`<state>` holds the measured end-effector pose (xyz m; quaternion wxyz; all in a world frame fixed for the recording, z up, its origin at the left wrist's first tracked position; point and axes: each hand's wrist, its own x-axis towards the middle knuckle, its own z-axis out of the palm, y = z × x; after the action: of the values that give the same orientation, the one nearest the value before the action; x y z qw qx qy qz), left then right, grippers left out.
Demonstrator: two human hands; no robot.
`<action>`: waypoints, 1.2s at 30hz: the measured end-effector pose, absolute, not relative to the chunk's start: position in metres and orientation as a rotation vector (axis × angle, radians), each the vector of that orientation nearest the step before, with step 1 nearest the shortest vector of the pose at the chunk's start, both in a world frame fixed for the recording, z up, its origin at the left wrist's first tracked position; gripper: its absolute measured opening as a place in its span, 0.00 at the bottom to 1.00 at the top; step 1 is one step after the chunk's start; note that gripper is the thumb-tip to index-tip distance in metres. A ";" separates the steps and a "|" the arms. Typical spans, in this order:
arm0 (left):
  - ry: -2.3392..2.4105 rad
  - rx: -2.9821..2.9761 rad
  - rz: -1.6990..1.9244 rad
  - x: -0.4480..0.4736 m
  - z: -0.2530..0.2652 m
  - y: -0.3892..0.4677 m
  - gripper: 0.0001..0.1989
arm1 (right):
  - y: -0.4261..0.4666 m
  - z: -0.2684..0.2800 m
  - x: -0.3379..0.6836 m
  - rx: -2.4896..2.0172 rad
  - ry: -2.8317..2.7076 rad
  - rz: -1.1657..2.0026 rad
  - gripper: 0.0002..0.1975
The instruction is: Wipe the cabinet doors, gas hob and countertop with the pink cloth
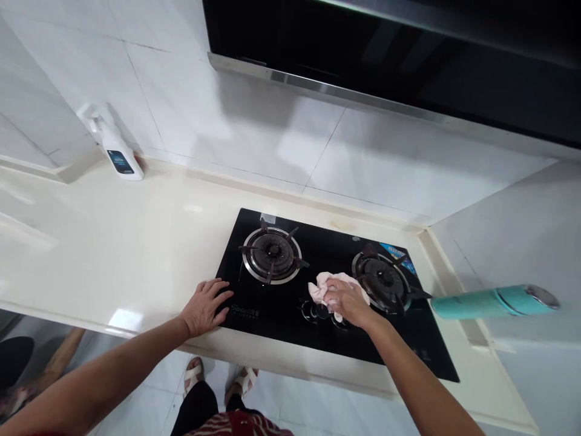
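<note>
My right hand [347,301] grips a crumpled pale pink cloth [327,281] against the black glass gas stove [290,327], between the two burners. Part of the cloth is hidden under my fingers, close to the control knobs [321,311]. Resting flat at the stove's front left corner, my left hand [206,307] has its fingers spread and holds nothing. The left burner [273,254] has a round silver rim and dark pan supports. Just right of the cloth lies the right burner [385,280].
A teal bottle [490,303] stands on the counter right of the stove. Near the back wall at left is a white spray bottle [118,151]. A black range hood [363,54] overhangs the cream counter [149,242]. Another person's arm [61,357] shows at lower left.
</note>
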<state>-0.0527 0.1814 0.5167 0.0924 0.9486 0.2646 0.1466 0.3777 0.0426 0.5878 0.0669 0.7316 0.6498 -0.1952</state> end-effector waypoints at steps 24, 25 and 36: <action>0.754 2.895 0.488 -0.054 0.512 0.194 0.18 | -0.013 0.542 0.196 2.562 2.211 -0.521 0.15; 0.750 2.904 0.488 -0.054 0.511 0.194 0.18 | -0.025 0.540 0.204 2.655 2.147 -0.528 0.13; 0.731 2.929 0.511 -0.052 0.514 0.196 0.17 | -0.089 0.533 0.268 3.112 1.433 -0.400 0.45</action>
<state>-0.0517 0.1957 0.5143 0.0396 0.9558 0.2386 0.1668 0.2676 -0.0888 0.5334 -0.1534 0.8915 0.4106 -0.1145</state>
